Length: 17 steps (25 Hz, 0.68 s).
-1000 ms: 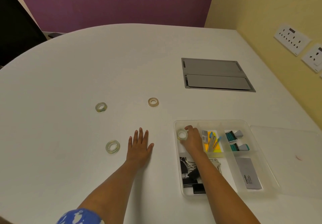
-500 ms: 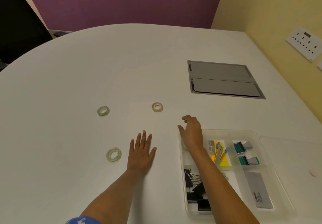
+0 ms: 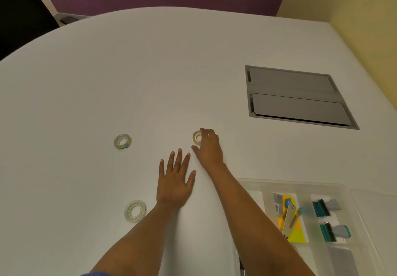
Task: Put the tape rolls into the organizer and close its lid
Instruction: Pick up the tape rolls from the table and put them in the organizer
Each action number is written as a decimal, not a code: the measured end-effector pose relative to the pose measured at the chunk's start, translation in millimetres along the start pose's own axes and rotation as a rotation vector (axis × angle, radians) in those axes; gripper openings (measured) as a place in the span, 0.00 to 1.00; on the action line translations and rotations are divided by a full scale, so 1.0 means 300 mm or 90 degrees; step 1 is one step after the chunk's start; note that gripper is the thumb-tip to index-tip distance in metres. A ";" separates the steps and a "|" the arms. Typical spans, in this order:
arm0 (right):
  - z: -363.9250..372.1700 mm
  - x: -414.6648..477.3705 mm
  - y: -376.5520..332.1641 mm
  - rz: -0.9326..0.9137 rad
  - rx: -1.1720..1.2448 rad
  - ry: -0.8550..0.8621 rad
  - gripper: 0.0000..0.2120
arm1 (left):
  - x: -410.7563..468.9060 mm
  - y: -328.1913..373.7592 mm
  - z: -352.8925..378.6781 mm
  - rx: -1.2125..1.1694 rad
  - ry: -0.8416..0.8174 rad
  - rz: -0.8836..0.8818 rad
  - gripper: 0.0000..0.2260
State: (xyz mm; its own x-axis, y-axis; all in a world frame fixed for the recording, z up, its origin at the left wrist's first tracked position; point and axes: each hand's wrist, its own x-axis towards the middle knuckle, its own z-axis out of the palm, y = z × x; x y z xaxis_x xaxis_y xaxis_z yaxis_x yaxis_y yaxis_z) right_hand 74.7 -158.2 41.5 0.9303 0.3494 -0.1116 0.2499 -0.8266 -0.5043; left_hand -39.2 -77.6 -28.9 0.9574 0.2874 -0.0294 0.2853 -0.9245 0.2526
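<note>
My right hand [image 3: 207,146] reaches across the white table [image 3: 86,82] to a beige tape roll [image 3: 196,137]. Its fingers curl over the roll's right side and the thumb sits at the near edge, with the roll still lying flat. My left hand [image 3: 175,181] rests flat on the table, fingers spread. Two clear tape rolls lie to the left, one farther off [image 3: 122,141] and one near my left wrist [image 3: 135,211]. The clear plastic organizer [image 3: 279,183] stands open at the lower right, partly hidden by my right forearm. Its clear lid [image 3: 378,202] lies beside it on the right.
A grey cable hatch [image 3: 298,97] is set into the table at the back right. The organizer holds sticky notes [image 3: 297,233], teal staple boxes [image 3: 322,208] and other small items. A black chair [image 3: 19,7] stands beyond the table's far left edge. A yellow wall [image 3: 365,18] borders the right side.
My right hand left the organizer, where it had set down a tape roll, and moved forward and left to the beige roll. The left hand stayed flat.
</note>
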 end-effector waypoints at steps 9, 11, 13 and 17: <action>0.045 0.081 -0.002 0.001 -0.040 0.005 0.23 | 0.036 -0.009 0.011 -0.011 0.012 -0.004 0.27; 0.037 0.081 -0.002 0.004 -0.034 0.005 0.22 | 0.037 -0.008 0.012 -0.009 0.016 -0.004 0.27; 0.026 0.077 0.001 0.009 -0.012 0.004 0.22 | 0.037 -0.007 0.012 -0.002 0.017 -0.002 0.27; 0.003 0.031 0.004 0.025 0.074 0.035 0.23 | 0.037 -0.011 0.014 0.001 0.012 -0.001 0.27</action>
State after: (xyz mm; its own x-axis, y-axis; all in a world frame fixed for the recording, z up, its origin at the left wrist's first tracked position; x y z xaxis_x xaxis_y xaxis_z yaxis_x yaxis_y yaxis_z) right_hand 83.5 -155.4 39.3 0.9530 0.2901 -0.0874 0.1831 -0.7813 -0.5967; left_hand -29.3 -72.4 -34.1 0.9558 0.2938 -0.0119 0.2873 -0.9244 0.2509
